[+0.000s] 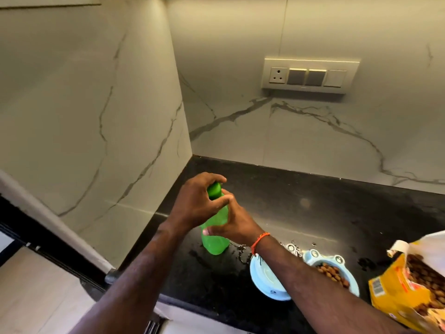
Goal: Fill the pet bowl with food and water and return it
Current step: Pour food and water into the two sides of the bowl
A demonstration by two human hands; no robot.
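A green plastic bottle (215, 242) stands upright on the black counter (313, 213) near the corner. My left hand (199, 201) grips its green cap from above. My right hand (231, 225) wraps around the bottle's body just below. To the right lies a light-blue double pet bowl (269, 280); its right half holds brown kibble (333, 274), and my right forearm crosses over the left half, so its contents are unclear.
An open yellow bag of kibble (409, 292) sits at the right edge of the counter. Water drops (243, 251) are spilled near the bottle and bowl. Marble walls close the corner on the left and back; a switch panel (310, 77) is on the back wall.
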